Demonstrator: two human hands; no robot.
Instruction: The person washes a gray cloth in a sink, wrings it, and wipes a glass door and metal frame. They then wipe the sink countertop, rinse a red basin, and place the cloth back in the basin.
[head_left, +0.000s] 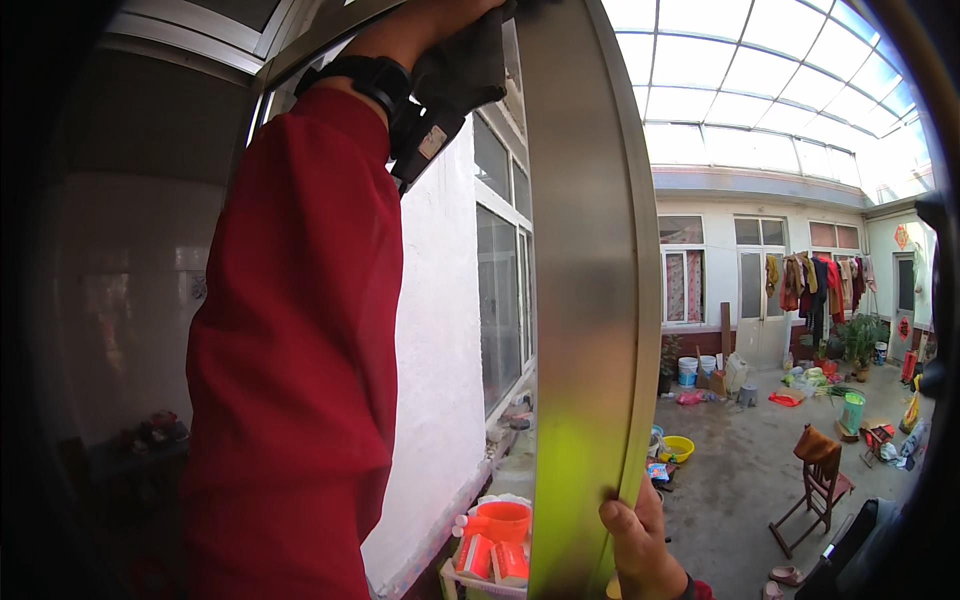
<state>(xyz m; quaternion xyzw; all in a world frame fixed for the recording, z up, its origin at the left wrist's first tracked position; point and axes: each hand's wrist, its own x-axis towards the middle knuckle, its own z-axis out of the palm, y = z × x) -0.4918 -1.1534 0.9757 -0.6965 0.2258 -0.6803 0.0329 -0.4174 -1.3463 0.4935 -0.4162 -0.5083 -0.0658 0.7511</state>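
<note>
My left hand (461, 9) is raised to the top edge of the picture, its fingers mostly cut off, beside the upper part of a metal door frame (589, 262). Below it hangs a dark, cloth-like item (461, 64); whether the fingers hold it cannot be told. A black band and a black device (427, 142) bearing a label are at the wrist of the red sleeve. Low down, my right hand (641, 532) grips the frame's right edge, thumb on the brushed face, other fingers largely hidden. A yellow-green reflection shows on the metal.
Behind the frame, an orange plastic dipper (502, 521) and red-and-white boxes (491, 559) sit on a rack. To the right lies a roofed courtyard with a folding chair (821, 480), a yellow basin (677, 448), buckets (688, 371), hanging clothes (817, 289) and potted plants (860, 337). Dark glass is at left.
</note>
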